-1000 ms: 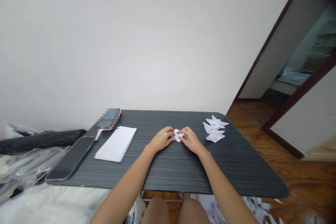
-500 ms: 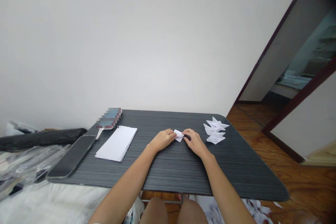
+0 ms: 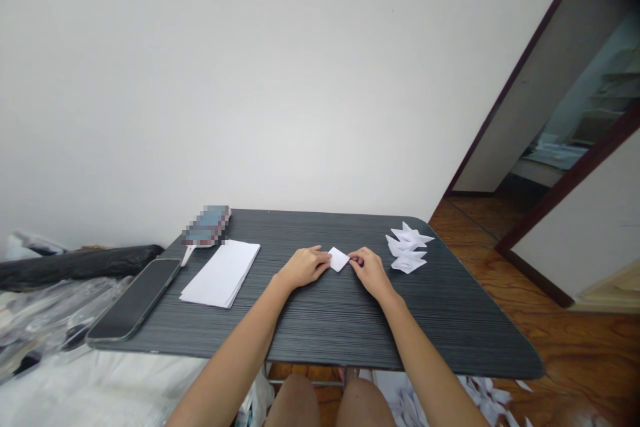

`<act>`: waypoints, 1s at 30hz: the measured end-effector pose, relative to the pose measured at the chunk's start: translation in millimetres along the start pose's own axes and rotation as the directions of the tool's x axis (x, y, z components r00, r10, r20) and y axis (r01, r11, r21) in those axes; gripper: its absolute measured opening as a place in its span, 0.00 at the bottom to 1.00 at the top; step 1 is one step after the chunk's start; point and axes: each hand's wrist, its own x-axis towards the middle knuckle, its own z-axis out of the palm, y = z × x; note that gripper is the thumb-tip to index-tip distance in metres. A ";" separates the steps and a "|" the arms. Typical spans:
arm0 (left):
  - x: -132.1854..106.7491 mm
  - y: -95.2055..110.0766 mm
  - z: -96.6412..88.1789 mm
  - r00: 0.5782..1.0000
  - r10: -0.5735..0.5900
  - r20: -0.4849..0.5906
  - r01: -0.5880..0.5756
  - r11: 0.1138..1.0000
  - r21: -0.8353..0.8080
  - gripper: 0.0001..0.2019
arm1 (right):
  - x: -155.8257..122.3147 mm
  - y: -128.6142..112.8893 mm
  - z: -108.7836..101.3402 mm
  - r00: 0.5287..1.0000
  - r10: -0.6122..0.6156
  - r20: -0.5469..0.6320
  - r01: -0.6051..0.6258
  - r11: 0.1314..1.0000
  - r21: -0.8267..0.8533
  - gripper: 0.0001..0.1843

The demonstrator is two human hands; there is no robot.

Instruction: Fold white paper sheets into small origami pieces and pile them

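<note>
A small diamond of folded white paper (image 3: 339, 259) lies at the middle of the dark table, between my two hands. My left hand (image 3: 306, 266) has its fingertips closed on the paper's left corner. At the right corner, my right hand (image 3: 369, 268) pinches the tip between thumb and fingers. To the right of that hand, several folded paper boats (image 3: 409, 261) stand close together. On the left lies a stack of white paper sheets (image 3: 223, 273).
A black phone (image 3: 136, 300) lies at the left edge of the table (image 3: 340, 333). Behind it is a blurred-out device (image 3: 207, 225) with a white strap. A white wall (image 3: 320, 80) rises behind the table. Paper scraps (image 3: 485, 395) lie on the floor below.
The paper between my hands now lies as a flat diamond; before, a flap showed raised on it. My left hand has shifted slightly left along its edge.
</note>
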 end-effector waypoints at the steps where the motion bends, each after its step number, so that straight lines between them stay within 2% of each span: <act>1: 0.1 0.8 -1.1 0.999 0.019 0.027 -0.020 1.000 0.009 0.10 | 0.4 0.9 0.5 1.000 0.011 -0.004 -0.011 1.000 -0.002 0.09; 3: 0.2 1.7 -2.7 0.997 0.041 0.062 -0.042 0.999 0.018 0.11 | 1.8 2.5 1.9 0.999 0.039 -0.010 -0.039 0.999 -0.013 0.09; 9: 0.0 0.3 -2.2 0.998 0.036 0.058 -0.036 0.999 0.004 0.11 | 7.1 -0.4 10.8 0.974 0.216 -0.076 -0.225 0.962 -0.157 0.06; 12: 0.2 -0.1 -2.5 0.998 0.040 0.056 -0.041 0.999 0.030 0.11 | 6.8 -7.1 13.5 0.962 0.249 -0.114 -0.269 0.936 -0.227 0.05; 14: 0.0 0.3 -3.7 0.997 0.045 0.070 -0.050 0.996 0.070 0.12 | 4.4 -10.5 11.8 0.974 0.199 -0.107 -0.221 0.938 -0.268 0.05; 18: -1.3 0.9 -5.6 0.995 0.040 0.091 -0.051 0.991 0.124 0.13 | -3.5 -9.0 0.6 0.999 0.010 -0.038 -0.022 0.949 -0.315 0.11; 22: -3.4 0.8 -4.5 0.996 0.063 0.064 -0.071 0.989 0.127 0.13 | -8.3 -2.8 -6.7 0.983 -0.148 0.106 0.173 0.938 -0.301 0.21; 30: -7.0 0.8 -3.4 0.993 0.105 0.061 -0.116 0.965 0.235 0.14 | -8.9 -0.9 -3.6 0.931 -0.192 0.310 0.287 0.909 -0.301 0.31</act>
